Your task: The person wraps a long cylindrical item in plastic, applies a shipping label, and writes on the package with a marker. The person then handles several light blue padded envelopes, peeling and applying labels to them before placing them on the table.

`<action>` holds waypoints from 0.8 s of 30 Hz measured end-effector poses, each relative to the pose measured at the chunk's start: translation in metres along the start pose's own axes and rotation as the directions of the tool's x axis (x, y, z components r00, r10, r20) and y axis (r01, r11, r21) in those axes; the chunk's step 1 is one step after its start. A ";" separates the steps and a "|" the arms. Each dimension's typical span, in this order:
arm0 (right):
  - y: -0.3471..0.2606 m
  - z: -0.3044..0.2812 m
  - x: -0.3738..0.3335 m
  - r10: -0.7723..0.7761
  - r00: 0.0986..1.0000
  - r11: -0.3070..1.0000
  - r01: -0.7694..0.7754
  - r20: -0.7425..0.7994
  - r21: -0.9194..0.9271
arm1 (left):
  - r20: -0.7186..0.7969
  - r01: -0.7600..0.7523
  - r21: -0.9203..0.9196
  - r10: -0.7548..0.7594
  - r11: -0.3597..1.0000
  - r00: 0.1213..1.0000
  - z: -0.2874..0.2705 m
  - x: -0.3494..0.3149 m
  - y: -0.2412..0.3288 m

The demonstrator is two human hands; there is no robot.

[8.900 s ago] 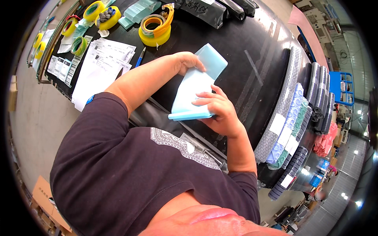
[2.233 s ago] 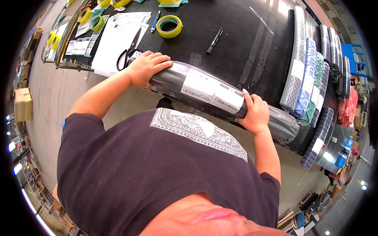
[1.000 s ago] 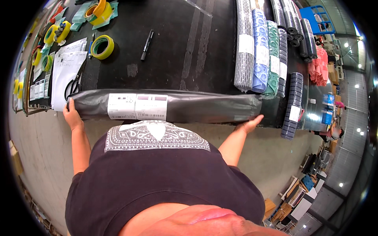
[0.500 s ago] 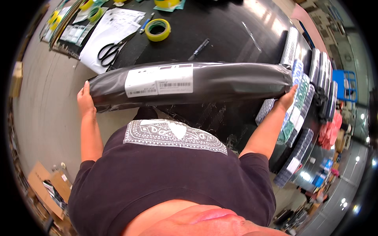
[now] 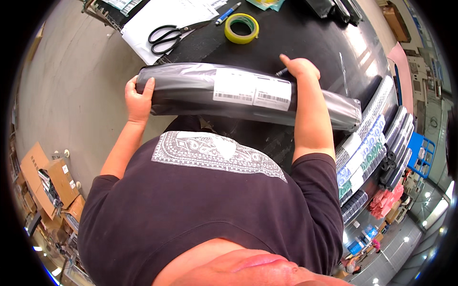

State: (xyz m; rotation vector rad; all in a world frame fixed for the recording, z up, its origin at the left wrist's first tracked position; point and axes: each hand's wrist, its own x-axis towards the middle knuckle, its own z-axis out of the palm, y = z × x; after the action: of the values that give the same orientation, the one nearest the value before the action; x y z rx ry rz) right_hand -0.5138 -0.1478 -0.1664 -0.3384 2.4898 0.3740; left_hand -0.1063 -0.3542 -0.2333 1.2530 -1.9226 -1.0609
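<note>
A long roll-shaped package (image 5: 181,90) in black plastic, with white labels on it, lies slanted across in front of me. My left hand (image 5: 139,99) is closed around its left end, thumb on top. My right arm crosses over the package, and my right hand (image 5: 302,68) is just beyond it, above a dark marker pen (image 5: 282,72). The thumb is stretched out away from the pen; the other fingers are mostly hidden. Most of the pen is covered by the hand, so contact with it cannot be made out.
On the black table (image 5: 305,38) are a yellow tape roll (image 5: 229,31), a blue pen (image 5: 228,13), black scissors (image 5: 164,39) and white papers (image 5: 143,24). Patterned rolls (image 5: 365,152) are stacked at the right. Cardboard boxes (image 5: 62,183) stand on the floor at the left.
My right hand has let go of the package's right end and moved over it to the marker pen. The package's right end is lower. The view has shifted, so the table things appear farther right.
</note>
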 end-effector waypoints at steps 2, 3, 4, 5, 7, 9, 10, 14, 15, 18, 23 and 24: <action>-0.003 0.010 0.028 -0.047 0.998 0.997 0.044 0.052 0.061 | -0.028 -0.045 0.021 0.046 0.999 0.999 0.002 -0.002 0.000; 0.010 0.029 0.064 -0.087 0.996 0.973 0.079 0.028 0.218 | -0.029 -0.077 0.025 0.078 0.997 0.997 0.006 0.000 0.000; 0.009 0.036 0.070 -0.074 0.997 0.898 0.055 0.027 0.436 | -0.031 -0.069 -0.019 0.068 0.997 0.997 0.006 -0.003 -0.005; 0.009 0.042 0.069 -0.058 0.998 0.775 0.024 0.033 0.632 | -0.014 -0.043 -0.060 0.042 0.997 0.999 0.005 -0.005 -0.004; 0.012 0.043 0.071 0.030 0.998 0.659 -0.055 0.047 0.750 | 0.030 0.007 -0.144 -0.003 0.990 1.000 0.002 -0.008 0.000; 0.026 0.036 0.068 0.033 0.998 0.391 -0.060 0.051 0.918 | 0.085 -0.036 -0.064 0.041 0.997 0.996 -0.007 -0.006 -0.007; 0.032 0.033 0.062 0.000 1.000 0.026 0.018 -0.018 0.999 | 0.114 -0.055 -0.066 0.062 0.996 0.992 -0.011 -0.005 -0.008; 0.062 0.023 -0.012 -0.233 0.910 -0.571 0.158 -0.343 0.806 | 0.107 -0.114 0.006 0.112 0.994 0.988 -0.033 0.017 -0.008; 0.062 0.027 -0.038 -0.324 0.820 -0.595 0.211 -0.472 0.775 | 0.096 -0.226 0.036 0.222 0.973 0.970 -0.036 0.028 0.009; 0.032 0.060 -0.112 -0.170 0.806 -0.522 0.415 -0.568 0.745 | 0.232 -0.430 -0.044 0.428 0.902 0.873 -0.026 0.053 0.069; -0.019 0.077 -0.174 -0.509 0.628 -0.415 0.420 -0.588 0.807 | 0.877 -0.127 -0.346 0.368 0.930 0.308 0.020 0.059 0.165; -0.021 0.076 -0.170 -0.526 0.553 -0.406 0.503 -0.646 0.762 | 0.881 -0.274 -0.359 0.421 0.892 0.217 0.026 0.055 0.167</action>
State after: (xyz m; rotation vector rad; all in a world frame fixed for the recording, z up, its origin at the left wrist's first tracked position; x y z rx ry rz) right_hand -0.3327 -0.1148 -0.1296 -0.8015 1.4291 -1.8647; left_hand -0.2223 -0.3583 -0.0984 -0.1567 -2.6990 -1.8597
